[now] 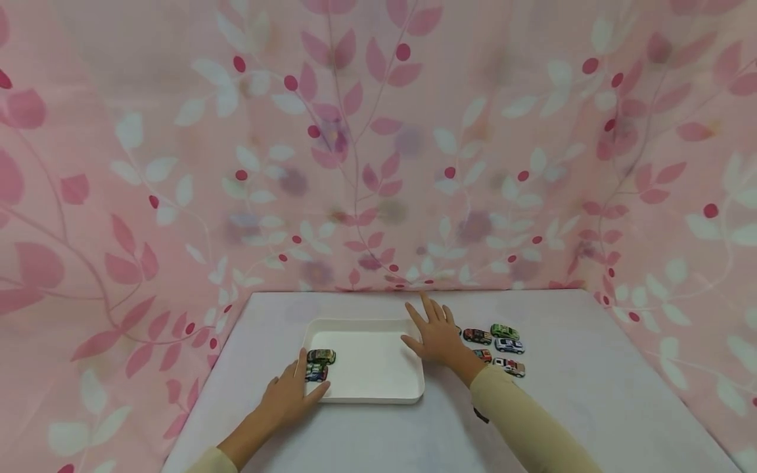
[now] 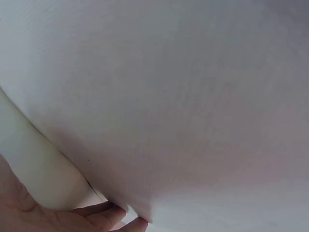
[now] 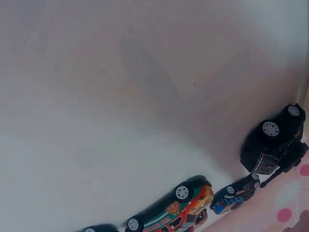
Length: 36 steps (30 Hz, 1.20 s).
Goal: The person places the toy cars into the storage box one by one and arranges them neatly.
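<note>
A white rectangular tray (image 1: 372, 400) lies on the table, with two toy cars, a green-brown one (image 1: 321, 356) and a blue-green one (image 1: 317, 373), at its left end. My left hand (image 1: 286, 397) is at the tray's left front corner, fingers along the left side and thumb by the front rim; its fingertips (image 2: 137, 224) show low in the left wrist view. With fingers spread, my right hand (image 1: 440, 338) is at the tray's right rim, holding nothing visible. Whether it touches the rim I cannot tell.
Several toy cars stand right of my right hand, among them a green one (image 1: 505, 331) and a white one (image 1: 510, 366). A black toy vehicle (image 3: 275, 140) and a red-green car (image 3: 174, 209) show in the right wrist view. Pink leaf-patterned cloth (image 1: 378, 164) hangs behind the table.
</note>
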Each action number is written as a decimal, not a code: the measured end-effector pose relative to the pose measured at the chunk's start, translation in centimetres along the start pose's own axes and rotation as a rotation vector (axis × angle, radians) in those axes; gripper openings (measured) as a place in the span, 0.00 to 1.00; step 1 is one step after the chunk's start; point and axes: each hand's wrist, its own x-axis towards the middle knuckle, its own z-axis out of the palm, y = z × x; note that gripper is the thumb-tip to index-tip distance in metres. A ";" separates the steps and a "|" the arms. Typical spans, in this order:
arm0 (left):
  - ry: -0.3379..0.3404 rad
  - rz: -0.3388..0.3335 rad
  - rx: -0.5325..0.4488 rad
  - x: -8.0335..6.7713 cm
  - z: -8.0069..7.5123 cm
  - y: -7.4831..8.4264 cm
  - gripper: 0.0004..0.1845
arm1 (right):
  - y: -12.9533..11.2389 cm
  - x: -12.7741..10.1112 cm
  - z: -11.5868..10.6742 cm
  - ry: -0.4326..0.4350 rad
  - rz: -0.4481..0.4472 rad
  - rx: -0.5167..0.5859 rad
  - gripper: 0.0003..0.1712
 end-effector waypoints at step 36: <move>0.000 -0.003 -0.019 -0.4 -0.3 0.3 0.56 | 5.1 -1.9 1.2 0.038 0.164 0.015 0.44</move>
